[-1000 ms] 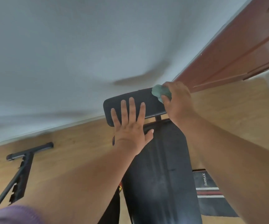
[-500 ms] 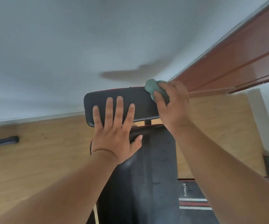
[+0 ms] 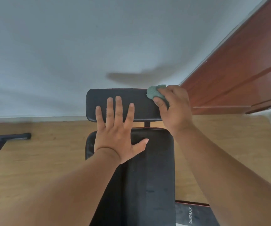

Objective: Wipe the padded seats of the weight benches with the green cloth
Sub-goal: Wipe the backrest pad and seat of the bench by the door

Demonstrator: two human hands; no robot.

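A black weight bench runs away from me in the head view: a long padded seat [image 3: 154, 168] and, beyond a small gap, a short black pad [image 3: 141, 108] lying crosswise. My left hand [image 3: 116, 134] lies flat with straight, spread fingers across the gap, fingertips on the short pad and palm on the long seat. My right hand [image 3: 173, 108] grips a bunched green cloth [image 3: 154, 92] against the right end of the short pad.
A white wall [image 3: 99, 46] rises just behind the bench, and a red-brown wooden door [image 3: 239, 75] stands to the right. The floor [image 3: 42, 160] is light wood. Black metal frame parts [image 3: 6, 138] lie at the left. A black mat with white lettering [image 3: 191, 214] sits at bottom right.
The view has swung, so the bench now looks straighter and more centred. My left hand stays flat on the pads and my right hand keeps the cloth at the short pad's right end.
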